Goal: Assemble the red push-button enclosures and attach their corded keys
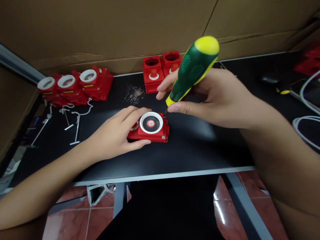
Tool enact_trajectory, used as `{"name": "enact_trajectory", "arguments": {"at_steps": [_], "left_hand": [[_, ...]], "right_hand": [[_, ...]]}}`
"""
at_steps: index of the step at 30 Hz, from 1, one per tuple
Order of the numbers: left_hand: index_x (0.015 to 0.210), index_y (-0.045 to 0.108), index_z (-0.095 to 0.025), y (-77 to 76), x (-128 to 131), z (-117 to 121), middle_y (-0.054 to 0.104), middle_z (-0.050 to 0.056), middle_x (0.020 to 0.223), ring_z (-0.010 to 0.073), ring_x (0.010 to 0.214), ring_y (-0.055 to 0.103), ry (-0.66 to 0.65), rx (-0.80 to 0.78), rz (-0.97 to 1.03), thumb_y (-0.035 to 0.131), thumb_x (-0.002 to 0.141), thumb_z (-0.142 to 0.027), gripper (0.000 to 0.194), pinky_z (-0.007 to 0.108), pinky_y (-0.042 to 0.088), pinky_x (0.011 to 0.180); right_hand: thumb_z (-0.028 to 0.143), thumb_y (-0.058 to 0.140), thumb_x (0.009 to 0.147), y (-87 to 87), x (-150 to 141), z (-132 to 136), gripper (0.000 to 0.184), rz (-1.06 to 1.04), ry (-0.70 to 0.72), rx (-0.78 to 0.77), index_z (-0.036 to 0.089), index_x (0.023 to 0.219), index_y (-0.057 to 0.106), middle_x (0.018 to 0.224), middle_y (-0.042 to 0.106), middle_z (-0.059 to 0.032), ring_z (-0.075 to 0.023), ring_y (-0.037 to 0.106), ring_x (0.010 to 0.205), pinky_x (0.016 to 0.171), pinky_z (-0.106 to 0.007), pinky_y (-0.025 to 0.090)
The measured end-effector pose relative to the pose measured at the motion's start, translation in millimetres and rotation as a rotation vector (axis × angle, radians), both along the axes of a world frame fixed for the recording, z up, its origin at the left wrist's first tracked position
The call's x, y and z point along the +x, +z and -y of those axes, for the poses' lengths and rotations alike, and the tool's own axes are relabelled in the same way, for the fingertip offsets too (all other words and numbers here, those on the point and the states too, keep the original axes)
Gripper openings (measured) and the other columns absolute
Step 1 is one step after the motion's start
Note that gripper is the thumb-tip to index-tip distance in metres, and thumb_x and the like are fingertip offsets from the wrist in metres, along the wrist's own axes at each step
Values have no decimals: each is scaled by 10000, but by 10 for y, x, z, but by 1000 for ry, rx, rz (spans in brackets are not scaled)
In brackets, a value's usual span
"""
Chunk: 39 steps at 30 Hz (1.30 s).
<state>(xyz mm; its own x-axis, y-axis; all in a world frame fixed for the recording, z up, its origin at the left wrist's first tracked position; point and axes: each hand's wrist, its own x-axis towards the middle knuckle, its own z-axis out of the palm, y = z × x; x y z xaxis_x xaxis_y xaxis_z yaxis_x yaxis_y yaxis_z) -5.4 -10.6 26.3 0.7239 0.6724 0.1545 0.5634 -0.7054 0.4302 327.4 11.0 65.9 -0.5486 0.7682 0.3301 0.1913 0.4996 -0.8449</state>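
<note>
A red box (159,137) with a white ring around a black disc lies on the black table (190,146). My left hand (122,128) wraps over its left part, fingers along the far side and thumb along the near side, covering some of it. In my right hand (215,96) is a green and yellow screwdriver (191,68), leaning up and to the right. Its tip meets the far right corner of the box; whether it sits in a screw there, I cannot tell. A screw shows at the near right corner.
Three red boxes with white rings (88,76) stand at the back left, with metal T-bars (78,130) on white cords before them. Two more red boxes (152,75) stand behind my right hand, beside scattered debris (135,94). Pale cable (306,125) coils at right. Cardboard rises behind.
</note>
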Motion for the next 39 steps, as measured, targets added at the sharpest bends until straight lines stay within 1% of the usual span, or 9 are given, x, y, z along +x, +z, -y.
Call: {"name": "enact_trajectory", "arguments": {"at_steps": [3, 6, 13, 17, 20, 25, 31, 34, 39], "left_hand": [[1739, 642, -219, 10, -2, -6, 800, 179, 1505, 374, 1316, 830, -4, -12, 1, 812, 1182, -629, 713, 525, 695, 1238], [1748, 646, -219, 8, 0, -8, 801, 176, 1501, 379, 1314, 832, 5, -13, -1, 826, 1172, -625, 727, 526, 694, 1242], [1761, 632, -204, -7, 7, -3, 786, 190, 1542, 378, 1362, 825, -4, 1, -4, 826, 1184, -602, 727, 516, 682, 1266], [1745, 645, -219, 18, 23, -1, 792, 184, 1516, 384, 1332, 830, 10, -25, -7, 820, 1174, -595, 706, 530, 694, 1239], [1726, 661, -228, 33, 35, 3, 794, 176, 1498, 382, 1322, 831, 17, -32, 1, 835, 1158, -585, 694, 528, 693, 1241], [1725, 652, -229, 22, 43, 4, 794, 177, 1504, 386, 1311, 829, 10, -25, -2, 808, 1173, -594, 679, 544, 704, 1217], [1753, 630, -215, 7, 32, 5, 787, 189, 1501, 402, 1330, 827, 15, -13, -16, 795, 1181, -608, 714, 564, 697, 1233], [1747, 638, -222, 21, 31, 8, 787, 181, 1510, 391, 1334, 822, 21, -16, -26, 794, 1179, -626, 714, 543, 688, 1254], [1731, 650, -214, 22, 24, 2, 797, 186, 1522, 382, 1325, 816, 17, -16, -28, 793, 1181, -635, 707, 543, 683, 1261]], "right_hand": [[363, 923, 1097, 59, 44, -9, 170, 11, 104, -29, 329, 1258, 880, 1360, 947, -18, -263, 894, 1195, 1119, -464, 755], [390, 938, 1069, 49, 43, -17, 119, -2, 75, -24, 327, 1155, 885, 1252, 945, -4, -263, 875, 1081, 1060, -487, 736], [646, 1036, 941, -79, -89, -5, 391, 26, -149, 24, 349, 1020, 795, 1044, 853, -46, -344, 784, 981, 989, -599, 705], [760, 1045, 879, -121, -210, 8, 590, 12, -268, 82, 351, 870, 620, 907, 758, -39, -289, 628, 781, 748, -549, 599], [744, 1035, 887, -128, -267, 26, 607, -3, -296, 103, 343, 890, 579, 909, 739, -32, -250, 550, 728, 694, -515, 548], [657, 1009, 945, -108, -265, 76, 502, 54, -322, 147, 329, 990, 631, 942, 778, -39, -260, 628, 775, 734, -499, 582], [834, 964, 985, -113, -269, 115, 598, 81, -356, 165, 341, 1009, 626, 962, 788, -52, -301, 729, 868, 861, -525, 660], [839, 960, 992, -112, -237, 74, 590, 78, -297, 175, 331, 992, 661, 996, 806, -63, -299, 733, 877, 883, -525, 687], [608, 925, 1105, -25, -60, -9, 343, 37, 26, 63, 303, 1225, 826, 1273, 901, -64, -278, 825, 1071, 948, -436, 730]]}}
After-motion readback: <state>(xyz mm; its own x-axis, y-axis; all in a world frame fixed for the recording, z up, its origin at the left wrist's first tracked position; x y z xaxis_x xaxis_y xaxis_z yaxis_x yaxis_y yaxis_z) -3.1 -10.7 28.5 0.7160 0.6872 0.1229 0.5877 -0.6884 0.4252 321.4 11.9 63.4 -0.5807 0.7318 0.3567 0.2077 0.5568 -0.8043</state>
